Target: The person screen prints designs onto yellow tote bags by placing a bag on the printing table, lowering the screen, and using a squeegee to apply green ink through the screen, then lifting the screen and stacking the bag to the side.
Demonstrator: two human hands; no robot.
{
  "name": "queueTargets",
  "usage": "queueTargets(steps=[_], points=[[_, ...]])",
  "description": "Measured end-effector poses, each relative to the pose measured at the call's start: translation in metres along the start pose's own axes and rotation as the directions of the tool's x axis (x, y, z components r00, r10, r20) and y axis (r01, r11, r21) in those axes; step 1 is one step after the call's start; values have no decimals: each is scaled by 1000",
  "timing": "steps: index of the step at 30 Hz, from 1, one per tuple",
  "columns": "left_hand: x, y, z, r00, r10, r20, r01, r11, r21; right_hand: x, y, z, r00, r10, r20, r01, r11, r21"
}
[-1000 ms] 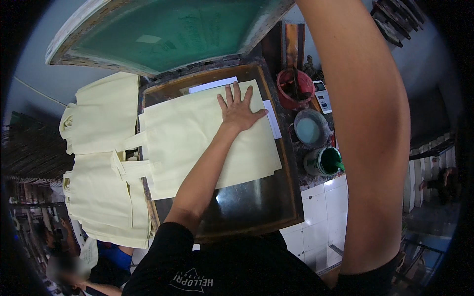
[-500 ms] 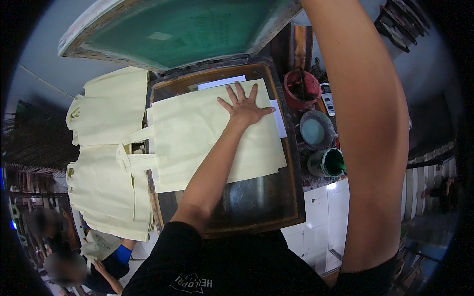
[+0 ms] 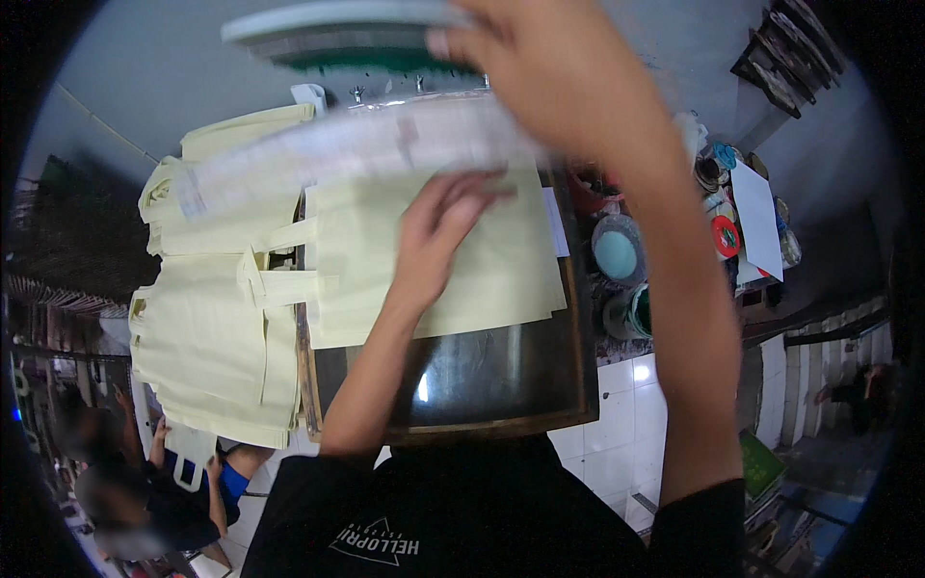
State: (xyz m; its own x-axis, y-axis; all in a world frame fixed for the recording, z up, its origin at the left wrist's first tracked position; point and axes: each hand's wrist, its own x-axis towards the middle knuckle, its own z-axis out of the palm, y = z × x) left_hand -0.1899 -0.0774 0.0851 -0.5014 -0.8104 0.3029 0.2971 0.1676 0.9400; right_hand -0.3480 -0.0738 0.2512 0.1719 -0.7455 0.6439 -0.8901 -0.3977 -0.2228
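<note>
Raised at the top, my right hand (image 3: 530, 72) has its thumb over the right end of a squeegee (image 3: 347, 37) with a pale top and a wet green lower edge. Below it hangs the blurred pale edge of the screen frame (image 3: 356, 149), nearly edge-on over the far part of a cream tote bag (image 3: 366, 260). The bag lies flat on a dark, glossy, wood-edged board (image 3: 501, 380), its straps to the left. My left hand (image 3: 438, 226) is over the bag, just under the frame edge, fingers loosely bent and partly smeared; nothing shows in it.
Two stacks of cream bags (image 3: 207, 337) lie left of the board. To the right stand a tub of pale blue liquid (image 3: 617, 252), a pot with green ink (image 3: 631, 313) and a partly hidden red bucket (image 3: 593, 188). Another person (image 3: 183, 482) handles a bag at lower left.
The screen frame has swung from showing its green underside to nearly edge-on. My left hand has come off its flat spread on the bag and drawn back left. The squeegee has come into view.
</note>
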Motion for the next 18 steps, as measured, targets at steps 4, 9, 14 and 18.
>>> queueTargets(steps=[4, 9, 14, 18], points=[[-129, 25, -32, 948, -319, -16, 308, 927, -216, -122, -42, 29, 962, 180, 203, -221, 954, 201], [-210, -47, -21, 761, -621, -187, 573, 779, -255, -224, -33, 123, 976, -19, 215, -3, 995, 101], [-213, -55, -24, 696, -702, -152, 648, 705, -287, -213, -26, 138, 916, 31, 400, -97, 985, 145], [-212, -50, -26, 687, -703, -183, 644, 707, -293, -175, -35, 93, 771, 47, 635, -152, 982, 112]])
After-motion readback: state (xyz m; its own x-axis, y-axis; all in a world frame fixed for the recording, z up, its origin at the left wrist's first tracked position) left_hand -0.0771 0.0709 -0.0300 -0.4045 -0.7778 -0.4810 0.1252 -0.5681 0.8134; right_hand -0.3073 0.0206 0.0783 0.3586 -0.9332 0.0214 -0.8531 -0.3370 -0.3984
